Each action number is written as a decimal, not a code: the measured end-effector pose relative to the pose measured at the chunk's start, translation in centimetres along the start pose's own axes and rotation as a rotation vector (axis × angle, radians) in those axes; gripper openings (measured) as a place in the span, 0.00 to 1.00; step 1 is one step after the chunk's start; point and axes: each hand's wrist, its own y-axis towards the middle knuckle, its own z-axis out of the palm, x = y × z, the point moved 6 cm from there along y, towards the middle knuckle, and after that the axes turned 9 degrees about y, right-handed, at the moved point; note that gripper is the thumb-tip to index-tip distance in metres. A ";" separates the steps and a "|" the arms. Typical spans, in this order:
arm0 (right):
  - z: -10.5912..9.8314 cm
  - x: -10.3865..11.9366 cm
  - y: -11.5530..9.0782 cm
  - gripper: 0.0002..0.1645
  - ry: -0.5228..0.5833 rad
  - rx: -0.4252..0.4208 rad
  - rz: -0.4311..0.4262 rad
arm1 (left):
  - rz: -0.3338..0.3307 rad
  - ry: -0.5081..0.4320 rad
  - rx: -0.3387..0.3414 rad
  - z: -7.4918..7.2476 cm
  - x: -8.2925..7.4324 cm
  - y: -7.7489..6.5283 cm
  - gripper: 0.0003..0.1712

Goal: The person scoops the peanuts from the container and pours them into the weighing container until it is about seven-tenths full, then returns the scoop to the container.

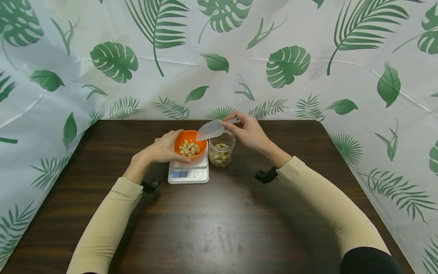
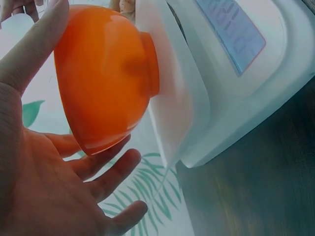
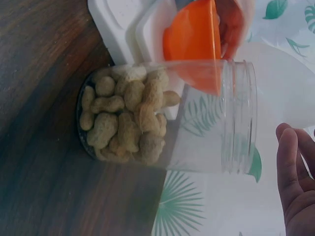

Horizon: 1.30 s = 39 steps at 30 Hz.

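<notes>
An orange bowl (image 1: 189, 155) with several unshelled peanuts (image 1: 190, 147) in it sits on a white kitchen scale (image 1: 173, 179). My left hand (image 1: 166, 147) spans the bowl, its thumb along the near rim and its fingers at the far side. In the left wrist view the thumb touches the bowl (image 2: 106, 73) near its rim, while the other fingers spread around the opposite side. Pinched by its handle in my right hand (image 1: 249, 131) is a translucent scoop (image 1: 210, 129), its tip over the bowl's right rim. No peanuts show in the scoop.
Right beside the scale stands a lidless clear jar (image 1: 220, 155), partly filled with peanuts (image 3: 125, 115), under my right hand. The dark wooden table (image 1: 219, 224) ends at a leaf-patterned sheet (image 1: 246, 61) behind. The scale's display (image 1: 179, 174) is lit.
</notes>
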 end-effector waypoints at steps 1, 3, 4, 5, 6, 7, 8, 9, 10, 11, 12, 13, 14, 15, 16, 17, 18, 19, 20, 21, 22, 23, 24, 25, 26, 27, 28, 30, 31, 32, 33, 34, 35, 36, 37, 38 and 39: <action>-0.2 0.0 -0.1 0.14 -0.002 -0.001 0.001 | -0.001 0.002 0.000 0.0 0.0 0.0 0.67; -0.5 0.1 -0.2 0.14 -0.008 -0.002 0.000 | -0.002 0.007 0.001 0.0 0.0 0.0 0.67; -0.7 0.2 -0.3 0.14 -0.012 -0.003 -0.001 | -0.002 0.009 0.001 0.0 0.0 0.0 0.67; -0.9 0.3 -0.3 0.14 -0.019 -0.002 -0.004 | -0.004 0.011 0.002 0.0 0.0 0.0 0.68; -1.1 0.4 -0.4 0.14 -0.030 -0.003 -0.006 | -0.007 0.014 0.005 0.0 0.0 0.0 0.68; -1.3 0.6 -0.5 0.14 -0.041 -0.004 -0.011 | -0.008 0.015 0.008 0.0 0.0 0.0 0.68; -1.5 0.7 -0.5 0.14 -0.045 -0.005 -0.013 | -0.012 0.015 0.013 0.0 0.1 0.0 0.68; -1.7 0.9 -0.6 0.14 -0.051 -0.007 -0.012 | -0.015 0.015 0.017 0.0 0.1 0.0 0.68; -2.0 0.9 -0.7 0.14 -0.059 -0.011 -0.012 | -0.017 0.012 0.022 0.0 0.1 0.0 0.69; -2.2 1.0 -0.8 0.14 -0.063 -0.011 -0.010 | -0.020 0.008 0.026 0.0 0.1 0.0 0.69; -2.5 1.1 -0.8 0.14 -0.067 -0.013 -0.006 | -0.023 0.005 0.030 -0.1 0.1 0.0 0.69; -2.7 1.1 -0.9 0.14 -0.069 -0.013 -0.004 | -0.025 0.002 0.032 -0.1 0.0 -0.1 0.69; -2.9 1.2 -0.9 0.14 -0.072 -0.014 0.000 | -0.027 0.000 0.033 -0.1 0.0 -0.1 0.70; -3.1 1.2 -1.0 0.14 -0.074 -0.013 0.005 | -0.028 -0.002 0.032 -0.1 0.0 -0.1 0.70; -3.3 1.2 -1.0 0.15 -0.072 -0.010 0.010 | -0.026 -0.002 0.029 -0.2 -0.1 0.0 0.70; -3.5 1.3 -1.0 0.15 -0.073 -0.007 0.013 | -0.024 -0.002 0.025 -0.3 -0.2 0.0 0.70; -3.7 1.3 -1.1 0.15 -0.078 -0.007 0.015 | -0.019 0.000 0.020 -0.3 -0.3 0.0 0.70; -3.9 1.4 -1.1 0.14 -0.082 -0.004 0.016 | -0.014 0.001 0.013 -0.4 -0.5 0.1 0.69; -4.1 1.4 -1.2 0.14 -0.087 -0.002 0.020 | -0.008 0.002 0.004 -0.5 -0.8 0.1 0.69; -4.2 1.4 -1.2 0.14 -0.091 0.001 0.024 | 0.000 0.003 -0.006 -0.6 -1.0 0.2 0.68; -4.3 1.5 -1.2 0.14 -0.096 0.006 0.027 | 0.007 0.001 -0.016 -0.8 -1.3 0.3 0.67; -4.4 1.6 -1.3 0.14 -0.102 0.011 0.030 | 0.013 -0.001 -0.023 -0.8 -1.6 0.3 0.67; -4.5 1.6 -1.3 0.14 -0.109 0.018 0.033 | 0.017 -0.001 -0.033 -0.9 -1.8 0.4 0.66; -4.6 1.7 -1.3 0.14 -0.114 0.026 0.038 | 0.024 0.001 -0.043 -0.9 -2.1 0.6 0.65; -4.6 1.7 -1.3 0.14 -0.122 0.035 0.040 | 0.030 0.004 -0.052 -1.0 -2.3 0.7 0.64; -4.6 1.8 -1.3 0.14 -0.131 0.045 0.041 | 0.040 0.009 -0.060 -0.9 -2.5 0.9 0.63; -4.6 1.9 -1.3 0.14 -0.140 0.056 0.041 | 0.051 0.015 -0.067 -0.9 -2.8 1.0 0.62; -4.6 2.1 -1.2 0.13 -0.166 0.076 0.037 | 0.073 0.035 -0.083 -0.9 -3.4 1.4 0.60; -4.6 2.2 -1.2 0.13 -0.180 0.089 0.033 | 0.087 0.042 -0.088 -0.9 -3.7 1.5 0.60; -4.6 2.3 -1.2 0.12 -0.194 0.100 0.031 | 0.098 0.045 -0.093 -0.9 -4.0 1.7 0.59; -4.5 2.5 -1.1 0.12 -0.209 0.112 0.028 | 0.109 0.050 -0.097 -0.8 -4.3 1.8 0.58; -4.5 2.6 -1.0 0.11 -0.222 0.125 0.022 | 0.118 0.054 -0.102 -0.8 -4.6 2.0 0.57; -4.4 2.8 -1.0 0.10 -0.235 0.138 0.016 | 0.125 0.055 -0.105 -0.8 -4.9 2.1 0.57; -4.4 3.0 -0.9 0.10 -0.245 0.152 0.009 | 0.130 0.057 -0.107 -0.7 -5.2 2.2 0.57; -4.3 3.1 -0.8 0.10 -0.257 0.166 0.003 | 0.135 0.063 -0.108 -0.6 -5.4 2.4 0.57; -4.1 3.3 -0.7 0.10 -0.266 0.178 -0.001 | 0.138 0.065 -0.109 -0.5 -5.6 2.5 0.57; -4.0 3.4 -0.7 0.10 -0.280 0.190 -0.008 | 0.140 0.068 -0.110 -0.4 -5.8 2.7 0.56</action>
